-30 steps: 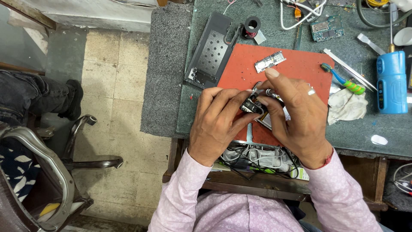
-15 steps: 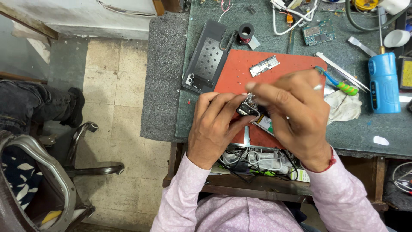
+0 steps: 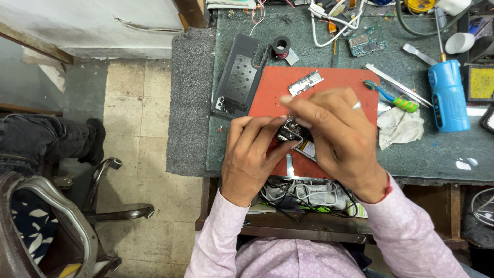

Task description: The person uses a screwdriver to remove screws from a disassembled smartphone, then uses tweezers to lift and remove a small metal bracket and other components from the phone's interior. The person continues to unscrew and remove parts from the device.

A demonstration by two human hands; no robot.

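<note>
So the small dark electronic part with shiny metal bits [image 3: 288,131] is pinched between the fingertips of both hands, held up just above the red rubber work mat [image 3: 334,82]. It's mostly black with a silvery edge, tilted a bit, and half hidden by fingers, so I can't really tell its full shape.

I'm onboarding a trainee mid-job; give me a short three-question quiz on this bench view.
1. True or false: both hands meet on the small dark part above the red mat.
2. Which side of the mat has the blue torch: left or right?
3. What lies on the mat's upper area?

Key: 1 true: left hand and right hand both grip it. 2 right. 3 a small silver circuit strip.
</note>
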